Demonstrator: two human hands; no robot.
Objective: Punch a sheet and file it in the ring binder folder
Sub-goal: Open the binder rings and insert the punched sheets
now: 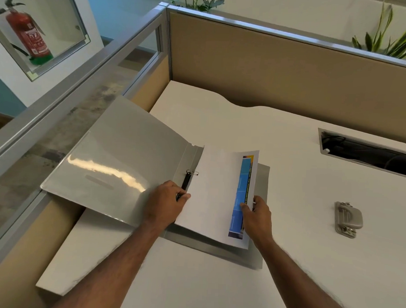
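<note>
Head view, from the left: a red fire extinguisher [28, 33] stands behind glass, beyond the cubicle partition. On the white table [289, 185] a grey ring binder folder [118, 159] lies open, its front cover hanging out past the table's left edge. The left hand [166, 202] rests at the black ring mechanism [187, 180], its fingers [184, 196] curled together against the sheet's left edge. The sheet [216, 196] lies over the binder's right half, white side up, its right edge lifted and folded back so a blue printed strip shows. The right hand [256, 216] holds that lifted edge, fingers clamped on the paper. Well to the right, apart from the binder, a grey hole punch [348, 218] sits on the table, with a cable slot [369, 154] behind it.
</note>
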